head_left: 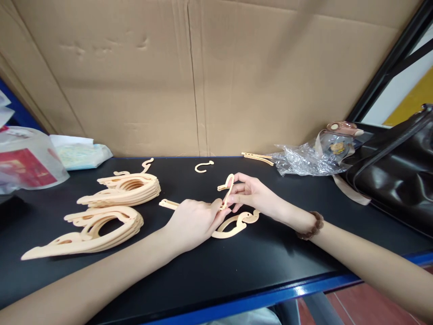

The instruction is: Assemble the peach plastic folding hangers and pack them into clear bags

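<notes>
Near the middle of the table, my left hand (194, 221) is closed around a beige plastic hanger piece (168, 204); its slotted straight end sticks out to the left and the rest is hidden by the fingers. Pinched in my right hand (248, 192) is a beige hanger hook (231, 183), curve upward, its lower end at my left fingertips. Whether the two pieces are joined, I cannot tell. Just below the hands lies a curved hanger part (233, 231), partly covered by my left hand.
Two stacks of beige folding hangers, a rear stack (135, 194) and a front stack (115, 230), lie left. A loose hook (204, 167) and thin strips (259, 158) lie at the back. Clear plastic wrap (304, 161), a bottle (338, 142) and a black bag (395, 167) stand right.
</notes>
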The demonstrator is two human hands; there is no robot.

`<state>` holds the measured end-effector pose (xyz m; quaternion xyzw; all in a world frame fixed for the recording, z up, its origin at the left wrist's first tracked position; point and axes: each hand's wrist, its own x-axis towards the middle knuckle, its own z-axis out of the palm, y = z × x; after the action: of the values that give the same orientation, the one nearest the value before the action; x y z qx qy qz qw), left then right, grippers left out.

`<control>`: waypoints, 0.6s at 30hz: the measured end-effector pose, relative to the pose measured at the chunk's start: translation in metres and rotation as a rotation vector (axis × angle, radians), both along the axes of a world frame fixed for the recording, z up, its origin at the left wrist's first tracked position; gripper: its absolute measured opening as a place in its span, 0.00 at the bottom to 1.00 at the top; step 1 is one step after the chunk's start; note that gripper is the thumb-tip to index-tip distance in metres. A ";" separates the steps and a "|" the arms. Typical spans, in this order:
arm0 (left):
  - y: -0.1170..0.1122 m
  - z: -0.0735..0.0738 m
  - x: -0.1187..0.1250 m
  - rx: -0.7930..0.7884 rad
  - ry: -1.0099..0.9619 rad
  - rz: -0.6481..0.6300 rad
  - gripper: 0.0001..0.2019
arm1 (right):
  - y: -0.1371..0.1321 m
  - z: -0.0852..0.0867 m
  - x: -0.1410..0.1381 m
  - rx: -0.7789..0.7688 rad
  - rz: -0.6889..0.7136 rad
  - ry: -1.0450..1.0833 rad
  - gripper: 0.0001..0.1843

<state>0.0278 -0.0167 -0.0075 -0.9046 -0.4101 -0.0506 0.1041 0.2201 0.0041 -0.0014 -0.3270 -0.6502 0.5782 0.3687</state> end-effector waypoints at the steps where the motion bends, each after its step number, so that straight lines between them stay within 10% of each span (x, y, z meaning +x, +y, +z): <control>1: 0.000 0.000 0.000 0.007 0.006 0.009 0.22 | 0.000 0.000 0.000 0.001 -0.002 0.001 0.15; 18: 0.001 0.001 0.003 -0.085 -0.002 0.153 0.24 | -0.012 0.000 -0.007 0.313 -0.161 -0.104 0.11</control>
<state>0.0310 -0.0158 -0.0062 -0.8742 -0.4799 -0.0261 0.0690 0.2130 -0.0076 -0.0011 -0.3461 -0.7222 0.4211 0.4258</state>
